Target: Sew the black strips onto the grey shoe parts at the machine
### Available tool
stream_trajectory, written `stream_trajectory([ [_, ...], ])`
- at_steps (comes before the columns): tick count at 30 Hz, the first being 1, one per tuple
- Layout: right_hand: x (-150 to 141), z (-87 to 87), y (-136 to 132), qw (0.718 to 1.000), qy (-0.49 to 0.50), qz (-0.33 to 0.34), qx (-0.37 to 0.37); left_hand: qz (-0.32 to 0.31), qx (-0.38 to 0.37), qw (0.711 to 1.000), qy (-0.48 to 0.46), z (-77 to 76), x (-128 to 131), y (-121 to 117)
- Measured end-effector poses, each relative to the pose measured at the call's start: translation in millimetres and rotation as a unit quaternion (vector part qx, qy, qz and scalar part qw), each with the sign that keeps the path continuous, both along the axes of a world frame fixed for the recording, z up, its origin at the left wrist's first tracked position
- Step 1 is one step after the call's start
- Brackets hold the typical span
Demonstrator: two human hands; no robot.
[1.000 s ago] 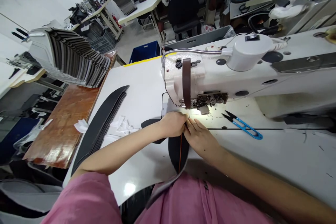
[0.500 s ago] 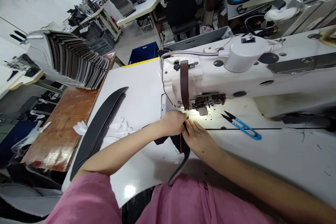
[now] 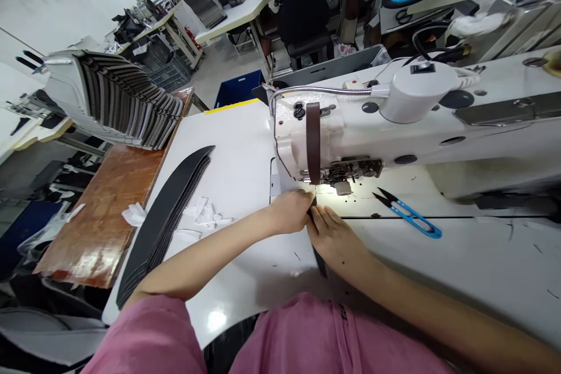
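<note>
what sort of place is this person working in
Probably a sewing workshop: there is a white industrial sewing machine, blue-handled thread snips with dark blades, and a stack of curved, flat black pieces on the white tabletop.

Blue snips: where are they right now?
In the head view, the blue snips lie across the dark seam in the white worktable, to the right of the right hand and below the sewing machine arm in the picture.
</note>
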State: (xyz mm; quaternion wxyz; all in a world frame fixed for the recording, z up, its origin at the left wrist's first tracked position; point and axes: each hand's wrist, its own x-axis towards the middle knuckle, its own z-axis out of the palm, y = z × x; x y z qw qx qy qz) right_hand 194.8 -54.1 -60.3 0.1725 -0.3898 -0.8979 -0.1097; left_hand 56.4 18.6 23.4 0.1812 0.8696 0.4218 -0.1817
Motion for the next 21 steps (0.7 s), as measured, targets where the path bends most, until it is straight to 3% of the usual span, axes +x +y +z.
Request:
stream_trajectory([
  [5,4,-1.2,-9,1.0,-0.006,0.013,-0.014,0.002,0.009,1.0,0.014,-3.5,-4,-4],
  [11,0,-4.6,3,1.0,0.006,-0.011,-0.003,0.005,0.031,0.999,0.019,-3.0,-1,-8],
  [21,-8,-11.2,-4,0.998,0.036,-0.012,0.044,0.022,0.101,0.994,-0.027,-20.3,-8,-2],
])
